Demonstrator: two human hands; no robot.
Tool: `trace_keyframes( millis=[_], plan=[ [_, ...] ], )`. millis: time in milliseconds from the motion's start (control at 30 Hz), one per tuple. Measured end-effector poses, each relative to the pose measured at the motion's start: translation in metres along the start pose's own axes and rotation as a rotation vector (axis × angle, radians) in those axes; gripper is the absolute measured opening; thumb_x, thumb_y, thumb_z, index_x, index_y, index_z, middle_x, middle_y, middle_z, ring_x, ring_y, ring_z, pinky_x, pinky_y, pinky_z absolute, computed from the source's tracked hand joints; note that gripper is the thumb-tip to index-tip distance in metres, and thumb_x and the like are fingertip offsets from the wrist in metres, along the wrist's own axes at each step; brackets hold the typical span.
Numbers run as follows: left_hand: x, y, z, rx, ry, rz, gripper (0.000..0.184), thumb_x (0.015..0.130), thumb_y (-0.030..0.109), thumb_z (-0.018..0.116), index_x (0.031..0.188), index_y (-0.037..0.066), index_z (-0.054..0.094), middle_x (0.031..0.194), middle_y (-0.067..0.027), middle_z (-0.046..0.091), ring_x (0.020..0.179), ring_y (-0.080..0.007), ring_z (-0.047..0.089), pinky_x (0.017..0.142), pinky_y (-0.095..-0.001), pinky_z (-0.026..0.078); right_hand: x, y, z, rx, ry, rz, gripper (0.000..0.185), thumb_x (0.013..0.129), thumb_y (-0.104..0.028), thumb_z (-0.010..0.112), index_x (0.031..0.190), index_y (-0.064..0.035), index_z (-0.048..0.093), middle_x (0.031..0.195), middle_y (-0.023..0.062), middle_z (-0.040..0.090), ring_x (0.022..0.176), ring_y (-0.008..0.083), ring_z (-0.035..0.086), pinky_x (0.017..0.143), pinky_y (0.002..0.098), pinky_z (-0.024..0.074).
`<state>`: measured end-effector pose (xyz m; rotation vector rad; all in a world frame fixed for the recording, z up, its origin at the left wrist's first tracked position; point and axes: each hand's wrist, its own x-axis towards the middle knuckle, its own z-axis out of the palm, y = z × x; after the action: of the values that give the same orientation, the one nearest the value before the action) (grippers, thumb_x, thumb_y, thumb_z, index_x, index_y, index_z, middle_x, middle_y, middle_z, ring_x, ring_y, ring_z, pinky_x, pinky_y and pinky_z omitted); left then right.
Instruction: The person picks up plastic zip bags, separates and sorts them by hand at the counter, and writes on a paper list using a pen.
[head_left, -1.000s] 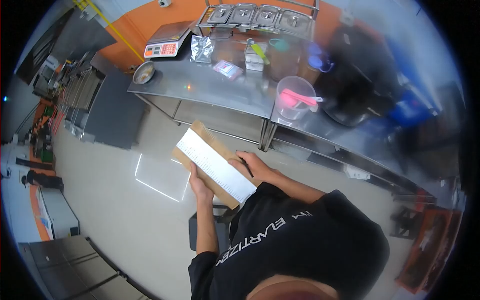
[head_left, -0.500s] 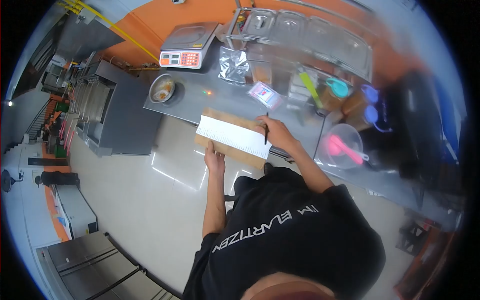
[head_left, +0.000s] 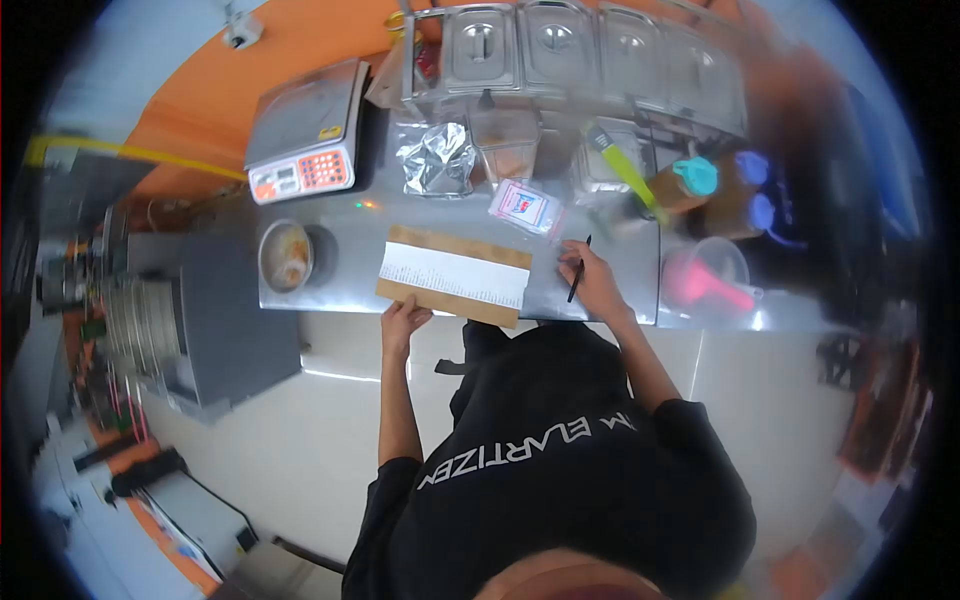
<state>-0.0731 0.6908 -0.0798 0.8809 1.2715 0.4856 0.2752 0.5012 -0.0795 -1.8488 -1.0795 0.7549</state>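
Note:
A brown board or folded card (head_left: 455, 308) with a long printed white paper (head_left: 455, 275) on top lies over the front part of the steel table. My left hand (head_left: 402, 322) pinches its lower left edge. To the right of the paper, apart from it, my right hand (head_left: 592, 280) is closed on a black pen (head_left: 577, 270). Just beyond the two hands is a small printed packet (head_left: 527, 207).
The steel table (head_left: 340, 290) bears a scale (head_left: 305, 135), a metal bowl (head_left: 286, 256), a foil packet (head_left: 436, 158), lidded jars (head_left: 685, 183) and a clear jug (head_left: 707, 272) with a pink scoop. Lidded steel pans (head_left: 560, 45) line the back. A person in dark clothes (head_left: 148, 472) is far left.
The table is now nearer, and the brown board and paper have come over it. My right hand has let go of the paper and moved right with the pen; my left hand still holds on.

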Motion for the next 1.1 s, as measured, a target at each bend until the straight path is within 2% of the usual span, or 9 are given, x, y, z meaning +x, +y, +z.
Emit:
trace_keyframes(
  millis=[133, 267, 467, 567, 667, 767, 900, 1000, 1100],
  plan=[
    [0.027, 0.034, -0.01, 0.206, -0.151, -0.103, 0.039, 0.102, 0.024, 0.058, 0.115, -0.013, 0.059, 0.102, -0.022, 0.07, 0.09, -0.0271, 0.073, 0.08, -0.0335, 0.062, 0.013, -0.022, 0.027, -0.042, 0.235, 0.224, 0.055, 0.085, -0.015, 0.077, 0.133, -0.008, 0.051, 0.109, 0.0172, 0.069, 0.093, 0.0315, 0.068, 0.082, 0.0389, 0.0539],
    [0.05, 0.056, -0.014, 0.253, -0.289, -0.158, 0.041, 0.101, 0.026, 0.061, 0.113, -0.013, 0.061, 0.1, -0.0232, 0.071, 0.087, -0.0287, 0.074, 0.076, -0.0346, 0.062, 0.035, -0.051, 0.046, -0.085, 0.473, 0.343, 0.064, 0.081, -0.021, 0.079, 0.136, -0.0067, 0.049, 0.133, 0.0227, 0.056, 0.119, 0.0396, 0.056, 0.098, 0.0449, 0.0468],
    [0.078, 0.069, -0.024, 0.401, -0.433, -0.272, 0.047, 0.098, 0.036, 0.064, 0.103, -0.011, 0.067, 0.093, -0.0209, 0.073, 0.081, -0.0273, 0.074, 0.069, -0.0342, 0.062, 0.083, -0.05, 0.058, -0.546, 0.311, -0.05, 0.072, 0.071, -0.03, 0.087, 0.131, -0.0094, 0.054, 0.145, 0.0188, 0.05, 0.128, 0.0449, 0.047, 0.111, 0.051, 0.0347],
    [0.092, 0.087, -0.035, 0.687, -0.573, -0.315, 0.05, 0.098, 0.04, 0.063, 0.097, -0.01, 0.069, 0.084, -0.0192, 0.073, 0.074, -0.0242, 0.074, 0.064, -0.0319, 0.061, 0.097, -0.057, 0.066, -0.687, 0.327, -0.013, 0.072, 0.067, -0.028, 0.089, 0.129, -0.0104, 0.056, 0.141, 0.0164, 0.054, 0.126, 0.0459, 0.048, 0.11, 0.0516, 0.0352],
    [0.097, 0.117, -0.036, 0.973, -0.684, -0.306, 0.049, 0.098, 0.04, 0.062, 0.097, -0.009, 0.07, 0.078, -0.0179, 0.073, 0.068, -0.0219, 0.073, 0.06, -0.0306, 0.059, 0.102, -0.049, 0.057, -0.491, 0.21, 0.123, 0.073, 0.066, -0.026, 0.089, 0.129, -0.0098, 0.056, 0.134, 0.0171, 0.057, 0.127, 0.0428, 0.048, 0.11, 0.0493, 0.0362],
    [0.101, 0.129, -0.037, 0.862, -0.7, -0.133, 0.046, 0.099, 0.038, 0.061, 0.097, -0.006, 0.071, 0.073, -0.0158, 0.072, 0.064, -0.0203, 0.072, 0.057, -0.03, 0.057, 0.1, -0.074, 0.061, -0.432, 0.242, 0.284, 0.074, 0.066, -0.025, 0.089, 0.13, -0.0087, 0.055, 0.127, 0.0186, 0.059, 0.123, 0.0391, 0.052, 0.106, 0.0475, 0.0399],
    [0.095, 0.148, -0.006, 0.639, -0.819, -0.112, 0.043, 0.099, 0.032, 0.063, 0.127, 0.0, 0.061, 0.113, -0.0168, 0.07, 0.1, -0.021, 0.071, 0.084, -0.0327, 0.057, 0.098, -0.093, 0.067, -0.141, 0.281, 0.3, 0.074, 0.067, -0.025, 0.091, 0.13, -0.0075, 0.056, 0.126, 0.0167, 0.059, 0.117, 0.0299, 0.058, 0.099, 0.041, 0.0467],
    [0.086, 0.124, 0.025, 0.243, -0.974, -0.018, 0.061, 0.099, 0.023, 0.064, 0.15, 0.006, 0.035, 0.143, -0.0177, 0.052, 0.127, -0.024, 0.056, 0.101, -0.0367, 0.049, 0.086, -0.124, 0.076, 0.228, 0.263, 0.275, 0.072, 0.071, -0.023, 0.091, 0.131, -0.0075, 0.056, 0.125, 0.0131, 0.059, 0.115, 0.0238, 0.058, 0.096, 0.0373, 0.0487],
    [0.091, 0.071, 0.059, -0.278, -0.946, 0.141, 0.071, 0.099, 0.014, 0.062, 0.156, 0.01, 0.02, 0.15, -0.0173, 0.042, 0.137, -0.0265, 0.045, 0.11, -0.0418, 0.042, 0.079, -0.145, 0.102, 0.189, 0.078, 0.199, 0.071, 0.074, -0.022, 0.09, 0.134, -0.0073, 0.054, 0.126, 0.0118, 0.059, 0.117, 0.0226, 0.058, 0.094, 0.0379, 0.0501]
  ],
)
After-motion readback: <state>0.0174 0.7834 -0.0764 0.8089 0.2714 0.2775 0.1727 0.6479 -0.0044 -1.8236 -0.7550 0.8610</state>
